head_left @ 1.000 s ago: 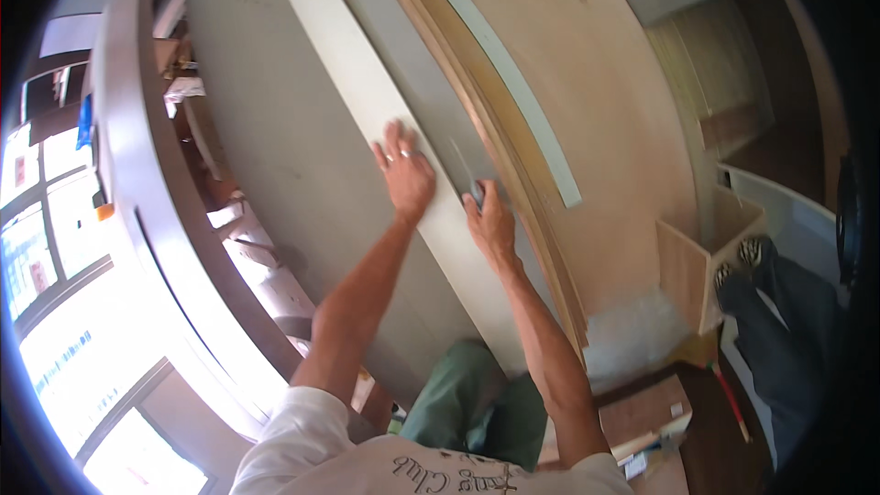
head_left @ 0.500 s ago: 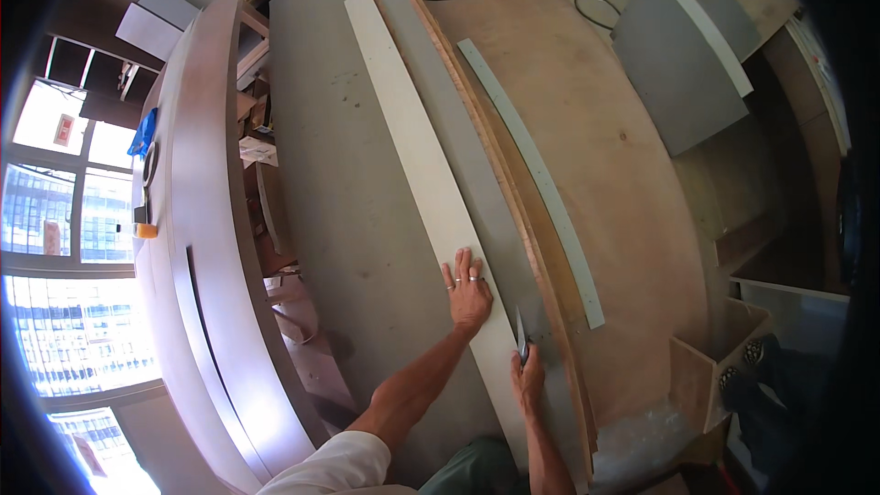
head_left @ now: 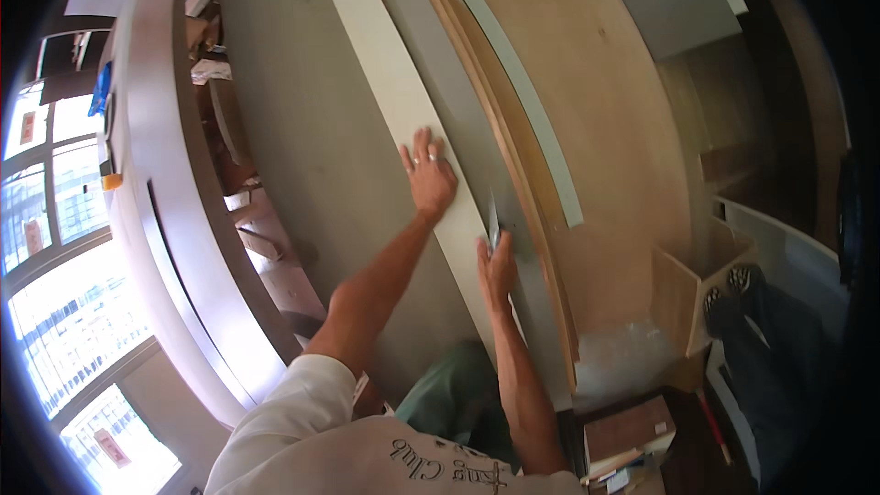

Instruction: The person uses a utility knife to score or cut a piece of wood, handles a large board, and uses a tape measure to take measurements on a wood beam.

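Note:
A long off-white board (head_left: 380, 55) lies lengthwise on a wide grey panel (head_left: 312, 110). My left hand (head_left: 431, 176) presses flat on the board, fingers spread, with rings on two of them. Beside the board's right edge, my right hand (head_left: 498, 266) is closed round the dark handle of a pointed metal blade (head_left: 494, 211). The blade points away from me; whether it is a knife or scissors I cannot tell. A thin pale sliver (head_left: 519, 319) shows along the board's edge by my right wrist.
A pale green strip (head_left: 513, 64) lies right of the panel's raw wooden edge (head_left: 513, 174) on a plywood surface (head_left: 623, 165). At the right stand an open wooden box (head_left: 674, 293) and dark trouser legs (head_left: 770, 330). A brown shelf-like panel (head_left: 174, 128) runs along the left.
The view has shifted, so the board and both hands sit higher and further left. My left hand stays flat on the board, and my right hand still holds the blade beside its edge.

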A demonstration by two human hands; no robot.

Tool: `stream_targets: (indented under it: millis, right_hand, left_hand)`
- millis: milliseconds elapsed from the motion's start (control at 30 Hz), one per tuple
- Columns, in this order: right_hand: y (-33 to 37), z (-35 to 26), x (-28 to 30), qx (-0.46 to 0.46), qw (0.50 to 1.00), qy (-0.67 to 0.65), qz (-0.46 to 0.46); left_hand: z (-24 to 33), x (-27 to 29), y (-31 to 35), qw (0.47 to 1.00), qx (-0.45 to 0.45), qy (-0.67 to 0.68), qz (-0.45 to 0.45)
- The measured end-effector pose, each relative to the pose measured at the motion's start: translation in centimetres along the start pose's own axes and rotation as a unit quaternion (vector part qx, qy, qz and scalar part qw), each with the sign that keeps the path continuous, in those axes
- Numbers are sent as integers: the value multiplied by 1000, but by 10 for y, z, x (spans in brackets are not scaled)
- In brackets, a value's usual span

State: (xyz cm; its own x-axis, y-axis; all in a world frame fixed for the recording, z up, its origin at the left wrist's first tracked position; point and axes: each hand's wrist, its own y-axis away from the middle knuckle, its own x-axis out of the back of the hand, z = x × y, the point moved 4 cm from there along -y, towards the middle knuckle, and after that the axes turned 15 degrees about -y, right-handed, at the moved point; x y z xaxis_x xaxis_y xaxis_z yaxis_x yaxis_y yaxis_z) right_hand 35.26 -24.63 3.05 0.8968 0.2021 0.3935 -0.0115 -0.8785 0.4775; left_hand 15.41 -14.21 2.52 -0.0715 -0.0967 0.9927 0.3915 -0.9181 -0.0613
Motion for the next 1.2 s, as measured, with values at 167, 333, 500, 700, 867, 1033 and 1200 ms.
stream_targets:
  millis: [167, 333, 500, 700, 867, 1033, 1200]
  right_hand:
    - [-10, -10, 13, 107, 993, 11, -53]
    - [-52, -50, 8, 123, 984, 62, -110]
    - [-90, -71, -13, 109, 973, 124, -163]
    - [21, 39, 55, 6, 967, 146, -208]
    - [147, 135, 150, 26, 973, 172, -153]
    - [84, 84, 102, 24, 979, 130, -158]
    - [84, 103, 104, -3, 973, 140, -181]
  left_hand:
    - [-1, -7, 6, 1000, -4, -1, 12]
    - [5, -5, 6, 1000, 5, -1, 16]
    - [7, -12, 5, 1000, -2, -11, 15]
    - [0, -15, 11, 1000, 10, -11, 14]
    - [6, -15, 9, 1000, 5, -17, 26]
    - [5, -21, 11, 999, -6, -19, 38]
    - [9, -23, 14, 997, -22, -16, 77]
